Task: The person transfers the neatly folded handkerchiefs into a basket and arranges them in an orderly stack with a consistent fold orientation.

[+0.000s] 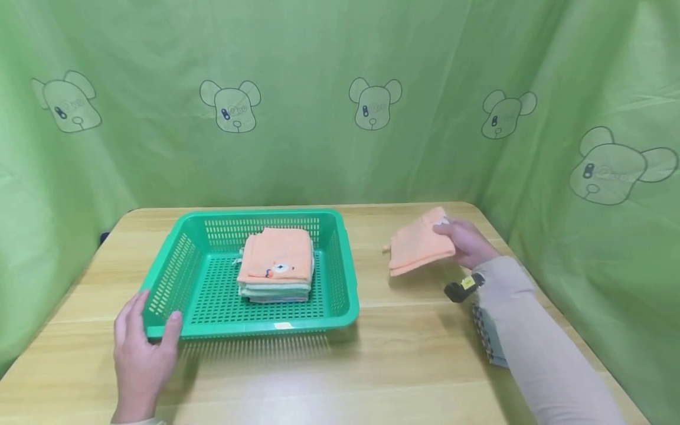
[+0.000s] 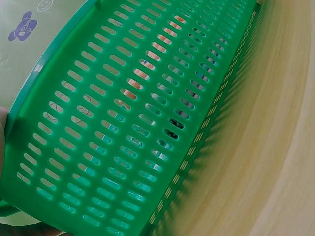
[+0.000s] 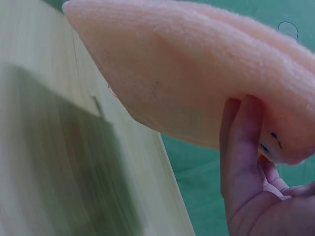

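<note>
A green slotted basket [image 1: 340,265] sits on the wooden table [image 1: 404,354] at centre left. Inside it lies a stack of folded towels [image 1: 276,262], an orange one on top. My left hand [image 1: 140,348] rests against the basket's near left corner, thumb up on the rim, fingers along the side. The left wrist view is filled by the basket wall [image 2: 123,128]. My right hand [image 1: 467,242] holds a folded orange towel [image 1: 419,242] lifted above the table, right of the basket. In the right wrist view the fingers [image 3: 241,147] curl under that towel [image 3: 197,83].
Green cloth with bear prints [image 1: 372,106] hangs close behind and beside the table. A black wrist device [image 1: 462,288] sits on my right forearm. A checked grey cloth [image 1: 486,336] lies under that sleeve near the right edge.
</note>
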`<state>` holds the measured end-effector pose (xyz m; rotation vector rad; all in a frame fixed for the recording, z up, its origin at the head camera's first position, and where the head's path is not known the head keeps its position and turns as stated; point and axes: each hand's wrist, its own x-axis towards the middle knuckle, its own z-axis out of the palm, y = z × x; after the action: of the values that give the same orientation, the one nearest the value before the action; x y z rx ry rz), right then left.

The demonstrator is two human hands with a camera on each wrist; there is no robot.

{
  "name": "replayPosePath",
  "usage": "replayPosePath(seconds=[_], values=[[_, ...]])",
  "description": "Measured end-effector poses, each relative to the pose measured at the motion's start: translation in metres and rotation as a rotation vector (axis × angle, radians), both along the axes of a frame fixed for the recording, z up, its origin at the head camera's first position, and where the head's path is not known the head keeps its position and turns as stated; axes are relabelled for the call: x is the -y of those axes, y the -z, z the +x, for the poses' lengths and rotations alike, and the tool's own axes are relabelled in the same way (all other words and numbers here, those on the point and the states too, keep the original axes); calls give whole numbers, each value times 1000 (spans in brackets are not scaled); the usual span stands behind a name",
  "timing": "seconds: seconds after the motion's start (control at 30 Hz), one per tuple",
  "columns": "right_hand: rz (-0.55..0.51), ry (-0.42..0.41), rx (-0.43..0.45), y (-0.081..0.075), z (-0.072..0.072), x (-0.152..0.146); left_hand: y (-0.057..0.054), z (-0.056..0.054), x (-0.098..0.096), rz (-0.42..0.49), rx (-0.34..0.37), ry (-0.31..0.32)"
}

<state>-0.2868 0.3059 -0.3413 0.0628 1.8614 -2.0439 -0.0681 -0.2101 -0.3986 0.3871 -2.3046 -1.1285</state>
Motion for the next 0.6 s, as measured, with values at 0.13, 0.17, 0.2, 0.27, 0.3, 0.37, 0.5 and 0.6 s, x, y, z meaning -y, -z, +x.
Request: replayPosePath(seconds=[0.13,0.17,0.2,0.27,0.3,0.37,0.5,0.6], values=[[0,1,-10,-2,-1,3,0,0,0,-1,-2,1],[-2,2,-11,-2,-1,3,-1,0,0,-2,-3,2],[-4,2,-11,-2,-2,4,-1,0,0,-4,-3,3],[-11,-2,-17,-3,-2,5,-1,0,0,-5,-6,3],[-15,-6,-19,-3,-2,5,-1,0,-1,-6,-7,3],[-25,-10,-22,-5,-2,6,-2,0,-1,-5,-9,4],[-36,-14,-29,-7,-1,9,-2,0,-1,-4,-6,0],[-42,-13,-35,-10,0,11,-2,0,-1,-5,-3,0]])
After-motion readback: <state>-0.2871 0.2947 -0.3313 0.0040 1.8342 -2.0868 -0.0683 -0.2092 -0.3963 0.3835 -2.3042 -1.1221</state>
